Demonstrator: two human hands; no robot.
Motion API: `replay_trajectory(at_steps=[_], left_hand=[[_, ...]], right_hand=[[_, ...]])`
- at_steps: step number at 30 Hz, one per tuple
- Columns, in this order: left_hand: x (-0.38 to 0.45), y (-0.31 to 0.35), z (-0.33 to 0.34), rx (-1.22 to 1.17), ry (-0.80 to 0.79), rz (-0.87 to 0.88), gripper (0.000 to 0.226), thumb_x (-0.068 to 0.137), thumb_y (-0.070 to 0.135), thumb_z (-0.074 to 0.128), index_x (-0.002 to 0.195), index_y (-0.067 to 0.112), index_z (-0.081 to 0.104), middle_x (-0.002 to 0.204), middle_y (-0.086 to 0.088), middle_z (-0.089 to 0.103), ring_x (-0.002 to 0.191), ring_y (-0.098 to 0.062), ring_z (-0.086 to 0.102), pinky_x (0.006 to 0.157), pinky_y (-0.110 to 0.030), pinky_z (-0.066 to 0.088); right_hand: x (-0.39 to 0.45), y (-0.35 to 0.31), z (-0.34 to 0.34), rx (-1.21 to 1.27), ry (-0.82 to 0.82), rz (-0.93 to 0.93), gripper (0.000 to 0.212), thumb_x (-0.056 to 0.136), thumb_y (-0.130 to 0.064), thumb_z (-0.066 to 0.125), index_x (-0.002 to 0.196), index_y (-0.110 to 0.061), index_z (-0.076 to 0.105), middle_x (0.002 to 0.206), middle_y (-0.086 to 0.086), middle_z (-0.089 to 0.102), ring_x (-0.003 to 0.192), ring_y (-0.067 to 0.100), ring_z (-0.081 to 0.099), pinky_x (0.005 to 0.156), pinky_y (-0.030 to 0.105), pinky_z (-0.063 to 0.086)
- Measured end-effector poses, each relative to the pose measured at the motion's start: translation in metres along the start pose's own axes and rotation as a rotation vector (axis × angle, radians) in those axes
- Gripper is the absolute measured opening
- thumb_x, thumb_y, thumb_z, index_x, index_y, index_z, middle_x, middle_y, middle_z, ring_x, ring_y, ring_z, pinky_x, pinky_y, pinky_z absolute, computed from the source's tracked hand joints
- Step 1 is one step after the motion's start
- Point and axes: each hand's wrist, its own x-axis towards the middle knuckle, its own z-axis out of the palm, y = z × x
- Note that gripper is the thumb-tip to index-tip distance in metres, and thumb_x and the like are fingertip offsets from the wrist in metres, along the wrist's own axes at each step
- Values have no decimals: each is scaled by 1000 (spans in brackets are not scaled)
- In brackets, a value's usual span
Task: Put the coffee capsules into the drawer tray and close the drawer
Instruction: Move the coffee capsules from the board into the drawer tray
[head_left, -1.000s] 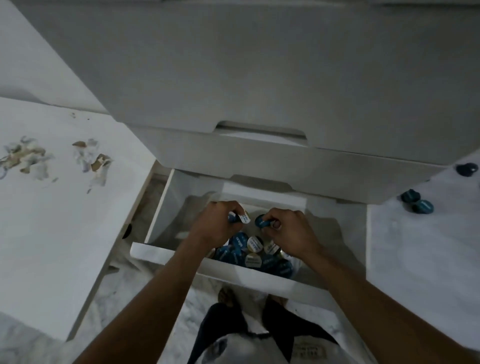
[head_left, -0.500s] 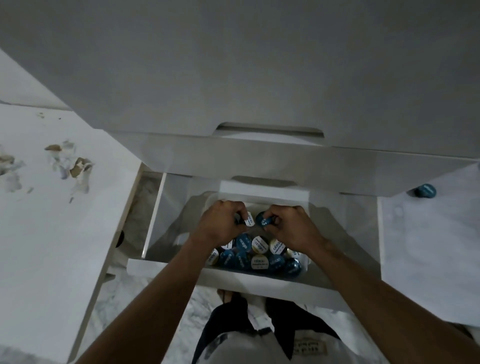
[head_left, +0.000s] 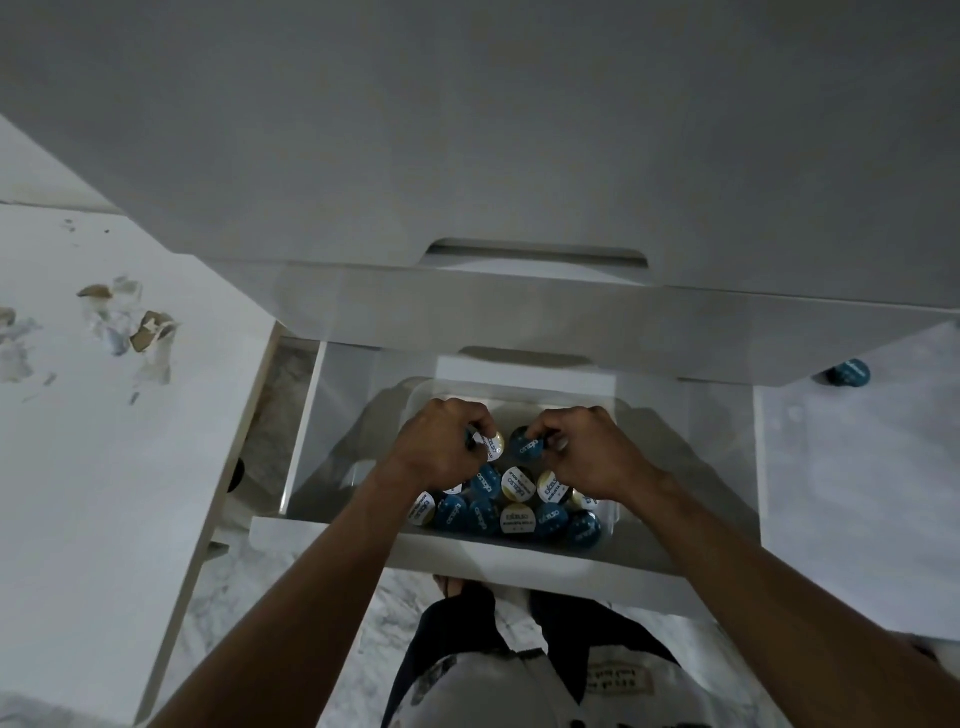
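Capsules (head_left: 511, 512) with blue and white lids, lettering too blurred.

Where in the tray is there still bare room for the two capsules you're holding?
Bare floor shows in the tray along its far wall, beyond the left hand and right hand. The near half is crowded with capsules packed against the front wall. The drawer floor left of the tray is bare too.

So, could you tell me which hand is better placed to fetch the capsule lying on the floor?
Probably the right hand: the stray capsule lies on its side of the drawer.
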Motion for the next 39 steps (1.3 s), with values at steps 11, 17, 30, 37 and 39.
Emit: replay_trajectory(at_steps=[11, 17, 30, 37, 39], left_hand=[[-1, 2, 1, -10, 15, -14, 17, 81, 16, 70, 91, 29, 69, 102, 8, 70, 84, -6, 62, 80, -30, 55], [-13, 7, -7, -18, 88, -52, 21, 83, 26, 73, 101, 31, 66, 110, 10, 69, 96, -9, 64, 86, -36, 57], [-75, 57, -19, -200, 277, 68, 40, 80, 30, 78, 116, 23, 65, 112, 9, 67, 81, 0, 66, 67, -8, 52], [-94, 122, 21, -267, 279, 266, 36, 78, 29, 80, 111, 19, 68, 105, 8, 68, 76, 3, 67, 65, -2, 47], [-97, 146, 36, -265, 259, 328, 33, 79, 28, 80, 109, 20, 69, 105, 9, 69, 76, 4, 67, 67, -3, 47]], right_hand=[[0, -1, 4, -5, -20, -6, 34, 85, 3, 59, 108, -19, 71, 105, -1, 70, 89, 6, 60, 67, 5, 39], [-2, -1, -4, 70, 74, -71, 31, 84, 0, 62, 104, -21, 71, 98, -7, 71, 89, 6, 64, 74, 9, 48], [-70, -28, -18, 403, 395, -56, 46, 77, -28, 82, 119, -20, 64, 98, -9, 68, 84, 2, 67, 80, 21, 56], [-167, -18, -46, 367, 607, 4, 41, 80, -29, 79, 117, -17, 66, 102, -8, 69, 86, -2, 65, 74, 6, 49], [-193, -3, -58, 349, 668, 37, 41, 80, -32, 78, 117, -19, 66, 102, -10, 70, 85, -5, 65, 71, 4, 47]])
